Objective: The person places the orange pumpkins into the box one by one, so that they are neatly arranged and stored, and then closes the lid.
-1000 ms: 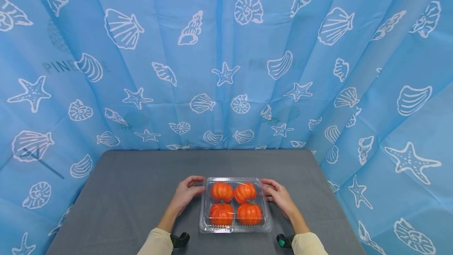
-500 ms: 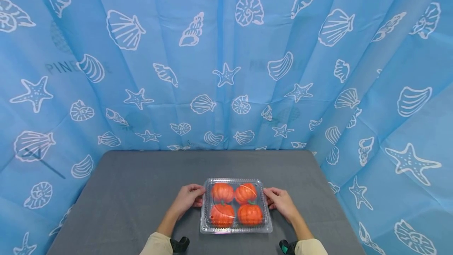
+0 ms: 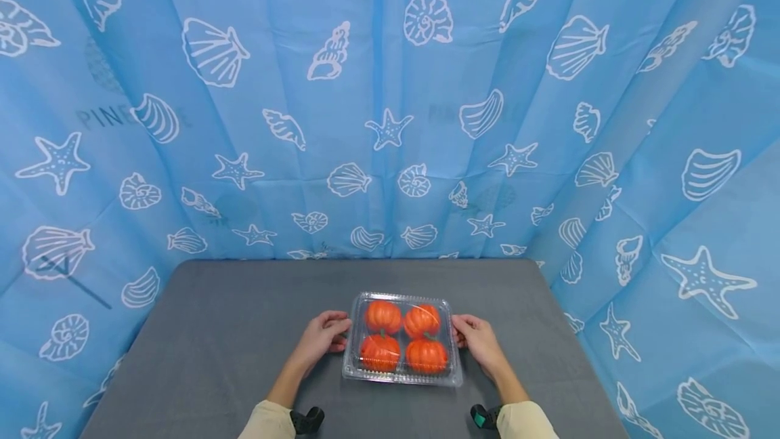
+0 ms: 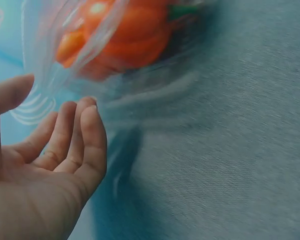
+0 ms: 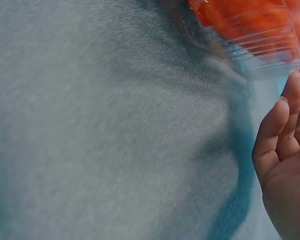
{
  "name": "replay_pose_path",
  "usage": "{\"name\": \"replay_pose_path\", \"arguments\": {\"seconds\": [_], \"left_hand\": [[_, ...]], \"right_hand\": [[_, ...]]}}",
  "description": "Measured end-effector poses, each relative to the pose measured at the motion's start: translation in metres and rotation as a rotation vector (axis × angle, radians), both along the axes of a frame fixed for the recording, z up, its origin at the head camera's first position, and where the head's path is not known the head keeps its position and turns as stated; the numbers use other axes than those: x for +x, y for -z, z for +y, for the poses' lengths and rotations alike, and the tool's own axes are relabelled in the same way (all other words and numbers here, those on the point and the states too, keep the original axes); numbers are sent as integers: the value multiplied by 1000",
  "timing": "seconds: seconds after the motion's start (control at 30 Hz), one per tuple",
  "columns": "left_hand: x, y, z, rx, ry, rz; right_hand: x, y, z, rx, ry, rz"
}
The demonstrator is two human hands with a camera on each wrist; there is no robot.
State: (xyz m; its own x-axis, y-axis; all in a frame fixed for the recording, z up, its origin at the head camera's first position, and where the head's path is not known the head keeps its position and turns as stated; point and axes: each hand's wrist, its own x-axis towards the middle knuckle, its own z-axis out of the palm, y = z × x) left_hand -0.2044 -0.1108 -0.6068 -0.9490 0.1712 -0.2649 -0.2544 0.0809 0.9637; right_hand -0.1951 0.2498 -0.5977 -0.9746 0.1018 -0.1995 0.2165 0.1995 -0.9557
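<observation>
A clear plastic clamshell box [image 3: 399,379] with several small orange pumpkins [image 3: 425,356] inside is between my two hands in the head view, slightly askew. My left hand [image 3: 321,337] is at its left side. In the left wrist view the thumb and loosely bent fingers [image 4: 92,135] stand apart, with a gap to the blurred box. My right hand [image 3: 478,341] is at the opposite side. In the right wrist view its fingertips are right by the box's ridged corner [image 5: 260,55]; whether they touch is unclear, and the thumb is hidden there.
A grey cloth-covered table [image 3: 244,303] lies beneath. Behind it and along both sides hangs a blue curtain [image 3: 390,73] with white shell and starfish prints. Dark bands [image 3: 307,420] circle both wrists.
The box has shifted away from me and a little left, turning slightly. Both hands were at its side edges before; the left fingers have eased off, and the right hand moved slightly forward.
</observation>
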Motion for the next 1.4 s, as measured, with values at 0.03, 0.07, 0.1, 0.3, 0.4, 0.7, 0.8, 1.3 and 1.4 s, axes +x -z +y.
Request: {"name": "replay_pose_path", "arguments": {"seconds": [0.03,0.07,0.1,0.3,0.4,0.7,0.8,1.3,1.4], "left_hand": [[3,0,-1,1,3,-4],[6,0,-2,8,10,-9],[9,0,-3,18,17,-15],[19,1,-6,82,40,-71],[20,2,-5,94,45,-86],[21,7,-2,95,164,-125],[22,10,-1,120,147,-133],[22,12,7,269,83,-136],[20,12,8,283,35,-121]], "right_hand": [[-2,1,0,-4,7,1],[-4,0,-1,-12,13,3],[-6,1,-1,-14,21,4],[-17,-1,-4,-20,46,15],[-20,-2,-7,-9,57,9],[-17,-1,-9,-19,103,-26],[-11,-1,-5,20,56,-71],[1,-1,-8,-24,-95,-81],[2,0,-11,-74,-64,-89]]}}
